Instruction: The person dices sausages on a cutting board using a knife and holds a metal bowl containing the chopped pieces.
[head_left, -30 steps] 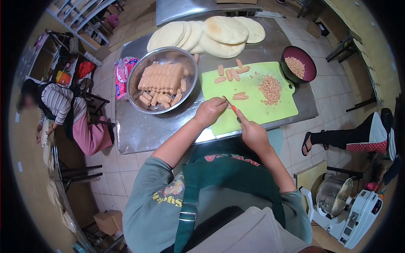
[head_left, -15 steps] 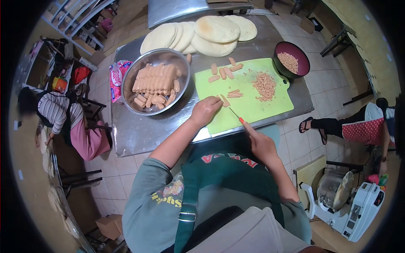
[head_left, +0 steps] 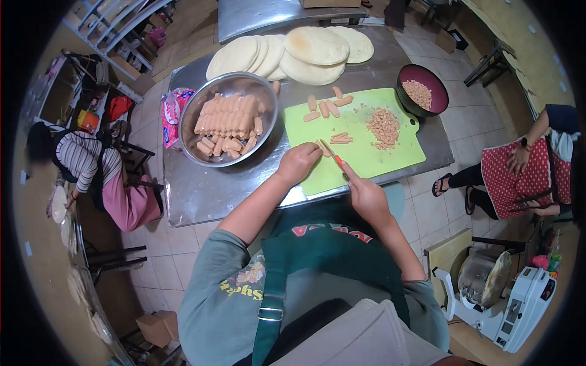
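Note:
My right hand (head_left: 367, 196) is wrapped round the red handle of a knife (head_left: 337, 159), its blade tip up near my left fingertips. My left hand (head_left: 298, 162) presses a sausage piece (head_left: 323, 148) onto the green cutting board (head_left: 381, 165), fingers together. Thin sausage strips (head_left: 342, 138) lie just beyond the blade. A heap of diced sausage (head_left: 383, 128) sits on the board's right part, and several short sausages (head_left: 324, 110) at its far left. The steel bowl (head_left: 271, 122) to the left holds more sausages (head_left: 226, 116).
Round flatbreads (head_left: 314, 46) overlap at the table's far edge. A dark red bowl (head_left: 439, 86) of diced sausage stands right, a pink packet (head_left: 173, 116) left. One person (head_left: 94, 158) bends at the left; another in a red dotted apron (head_left: 510, 177) stands right, above a mixer (head_left: 519, 311).
The knife dropped away from the sausage piece, then came back beside it. My left hand stayed at the piece. The person at the right has come further into view.

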A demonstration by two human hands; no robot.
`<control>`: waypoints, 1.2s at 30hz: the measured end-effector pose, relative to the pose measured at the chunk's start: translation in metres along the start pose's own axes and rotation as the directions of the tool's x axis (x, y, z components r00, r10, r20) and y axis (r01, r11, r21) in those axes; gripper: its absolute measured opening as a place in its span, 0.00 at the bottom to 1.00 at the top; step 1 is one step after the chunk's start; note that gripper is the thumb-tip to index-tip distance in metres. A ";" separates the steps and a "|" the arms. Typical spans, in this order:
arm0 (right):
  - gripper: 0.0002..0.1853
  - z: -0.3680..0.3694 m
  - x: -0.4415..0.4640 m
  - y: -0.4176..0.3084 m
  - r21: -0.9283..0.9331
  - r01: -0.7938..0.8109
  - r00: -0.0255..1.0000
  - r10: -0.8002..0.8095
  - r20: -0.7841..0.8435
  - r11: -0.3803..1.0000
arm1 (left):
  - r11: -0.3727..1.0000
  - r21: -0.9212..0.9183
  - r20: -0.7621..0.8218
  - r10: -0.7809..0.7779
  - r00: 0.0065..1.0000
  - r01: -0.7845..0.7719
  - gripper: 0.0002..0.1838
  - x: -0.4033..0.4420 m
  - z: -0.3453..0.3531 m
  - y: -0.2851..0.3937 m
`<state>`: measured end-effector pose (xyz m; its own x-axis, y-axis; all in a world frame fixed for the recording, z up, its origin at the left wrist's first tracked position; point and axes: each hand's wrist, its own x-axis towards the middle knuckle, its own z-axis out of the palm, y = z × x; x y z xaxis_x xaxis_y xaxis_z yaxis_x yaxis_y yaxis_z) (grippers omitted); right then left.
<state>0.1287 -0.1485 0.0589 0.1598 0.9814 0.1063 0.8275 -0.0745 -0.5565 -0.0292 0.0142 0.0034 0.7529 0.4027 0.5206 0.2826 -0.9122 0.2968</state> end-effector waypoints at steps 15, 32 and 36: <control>0.28 0.012 0.011 -0.006 -0.183 -0.046 0.990 0.069 0.121 0.982 | 0.999 -0.031 -0.036 -0.013 0.999 0.012 0.09 0.001 0.002 0.000; 0.27 -0.020 -0.033 0.012 0.068 -0.035 0.996 0.030 0.079 0.997 | 0.999 -0.039 -0.045 -0.015 0.999 0.013 0.09 -0.002 0.004 -0.002; 0.27 -0.012 -0.014 -0.004 0.040 -0.037 0.999 0.035 0.034 0.999 | 0.998 -0.032 -0.029 -0.058 0.998 0.057 0.07 -0.001 0.003 0.000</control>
<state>0.1293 -0.1644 0.0698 0.1704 0.9836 0.0586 0.7990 -0.1031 -0.5925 -0.0280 0.0138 0.0005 0.7175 0.4572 0.5256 0.3062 -0.8847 0.3516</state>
